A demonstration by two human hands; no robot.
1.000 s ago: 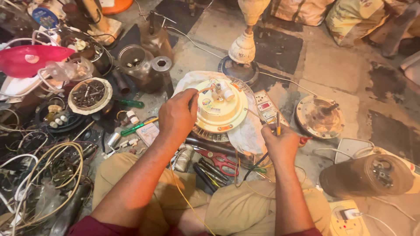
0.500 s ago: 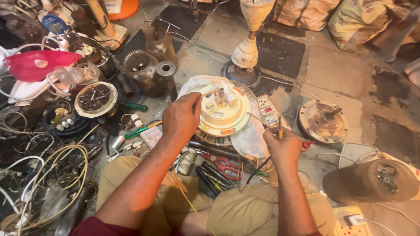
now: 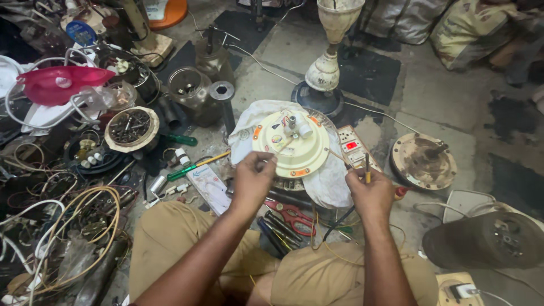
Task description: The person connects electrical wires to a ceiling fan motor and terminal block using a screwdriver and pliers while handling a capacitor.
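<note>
At far left I see a tangle of wires and a red bowl; the parts beneath them are too cluttered to identify. A round tin of small hardware sits beside a green screwdriver.

The left hand is pinched narrow at the near edge of the cream fan motor; what the fingertips grip is too thin to make out, possibly a wire. Half a second ago this hand lay flat against the motor's left side; it has since pulled back toward the body. The motor rests on a white cloth on the floor, centre frame, its lower rim hidden by both hands.

Red-handled pliers lie between the knees, partly covered by the left wrist.

The right hand is closed around a thin upright tool, tip pointing up; its position is nearly unchanged. A power strip lies just behind it. Further right stand a rusty round plate and a dark motor housing, cut off at the frame edge.
</note>
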